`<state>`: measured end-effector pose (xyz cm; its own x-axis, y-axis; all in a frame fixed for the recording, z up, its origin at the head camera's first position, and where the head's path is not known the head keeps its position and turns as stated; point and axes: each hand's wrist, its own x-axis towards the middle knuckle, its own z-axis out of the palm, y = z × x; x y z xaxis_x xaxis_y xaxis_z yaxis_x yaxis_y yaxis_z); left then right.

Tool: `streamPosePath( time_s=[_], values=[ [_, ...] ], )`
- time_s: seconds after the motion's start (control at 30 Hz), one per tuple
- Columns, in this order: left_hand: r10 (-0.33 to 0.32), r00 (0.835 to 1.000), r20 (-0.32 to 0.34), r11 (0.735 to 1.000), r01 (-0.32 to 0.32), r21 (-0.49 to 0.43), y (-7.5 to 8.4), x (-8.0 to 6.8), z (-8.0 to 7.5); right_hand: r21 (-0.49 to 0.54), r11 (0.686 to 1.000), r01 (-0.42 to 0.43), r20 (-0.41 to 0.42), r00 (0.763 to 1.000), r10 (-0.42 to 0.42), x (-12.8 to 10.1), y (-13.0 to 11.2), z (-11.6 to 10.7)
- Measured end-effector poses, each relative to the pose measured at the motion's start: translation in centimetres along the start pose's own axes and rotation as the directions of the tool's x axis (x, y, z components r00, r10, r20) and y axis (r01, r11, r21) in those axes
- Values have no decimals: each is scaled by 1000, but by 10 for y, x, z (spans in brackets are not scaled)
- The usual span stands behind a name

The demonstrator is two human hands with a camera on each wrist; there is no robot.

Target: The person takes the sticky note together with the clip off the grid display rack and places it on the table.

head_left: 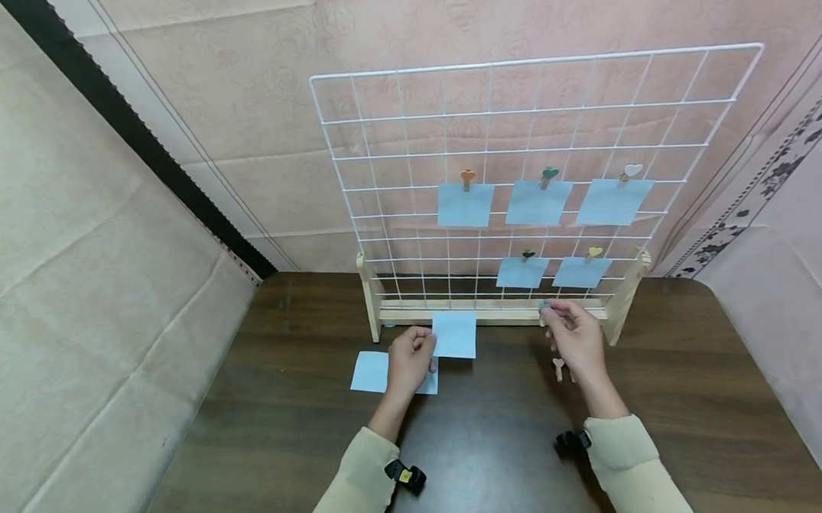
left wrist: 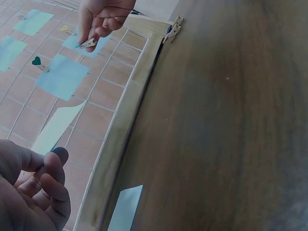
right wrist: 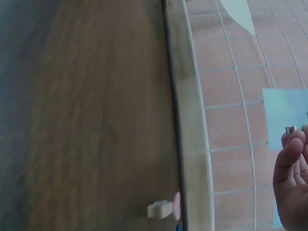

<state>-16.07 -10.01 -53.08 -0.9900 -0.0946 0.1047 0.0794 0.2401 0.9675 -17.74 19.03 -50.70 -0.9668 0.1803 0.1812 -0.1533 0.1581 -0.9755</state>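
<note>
left hand [head_left: 409, 360] pinches blue note [head_left: 454, 333]; right hand [head_left: 576, 339] pinches clip [left wrist: 88, 44] near grid panel [head_left: 525, 177]; spare clips [head_left: 559, 368] on table [head_left: 687, 391].

loose paper sheet [head_left: 371, 371] on the table half hidden under left hand [head_left: 409, 360]

- Light blue square paper note [head_left: 454, 333]: pinched at its left edge by the left hand [head_left: 409, 361], held upright, flat face toward the camera, just above the table.
- Small wooden clothespin [left wrist: 88, 44], teal-tipped: pinched between the right hand's [head_left: 576, 339] fingertips, lying roughly level, just before the grid's lowest wires.
</note>
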Motion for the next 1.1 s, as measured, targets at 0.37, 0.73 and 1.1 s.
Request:
streamPosePath(
  time_s=[0.37,0.73,1.1],
  values=[
    [-39,999,5,999,39,-10,-6,-10,4,42,999,-19,4,1000,18,-5,16,-18],
    [-79,996,28,997,79,20,-16,-22,6,-31,996,-88,-2,996,88,-10,27,-29],
    [-93,995,18,995,93,40,-20,-32,10,-59,990,-124,1,992,125,-15,33,-40]
  ],
)
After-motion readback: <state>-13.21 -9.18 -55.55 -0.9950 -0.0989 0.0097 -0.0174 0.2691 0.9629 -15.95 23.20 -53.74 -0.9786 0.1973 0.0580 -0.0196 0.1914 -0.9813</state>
